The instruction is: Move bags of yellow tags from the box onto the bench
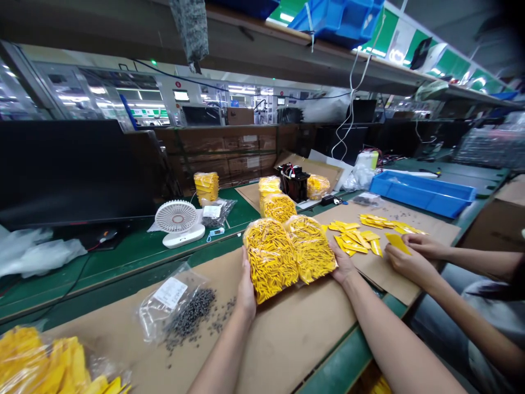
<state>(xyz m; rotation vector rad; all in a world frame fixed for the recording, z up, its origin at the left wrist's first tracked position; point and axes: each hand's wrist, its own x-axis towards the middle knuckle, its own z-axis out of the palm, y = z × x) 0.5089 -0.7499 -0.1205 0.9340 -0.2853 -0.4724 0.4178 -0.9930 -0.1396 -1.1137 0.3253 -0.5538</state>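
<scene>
While together, bags [271,260] (yellow-filled) between fingers [245,273].

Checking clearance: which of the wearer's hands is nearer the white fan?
Left. The left hand is right of the white fan and nearer the wearer; the right hand is farther right, at the right side of the two yellow bundles.

2 wrapped yellow bundles [271,260], side by side
</scene>
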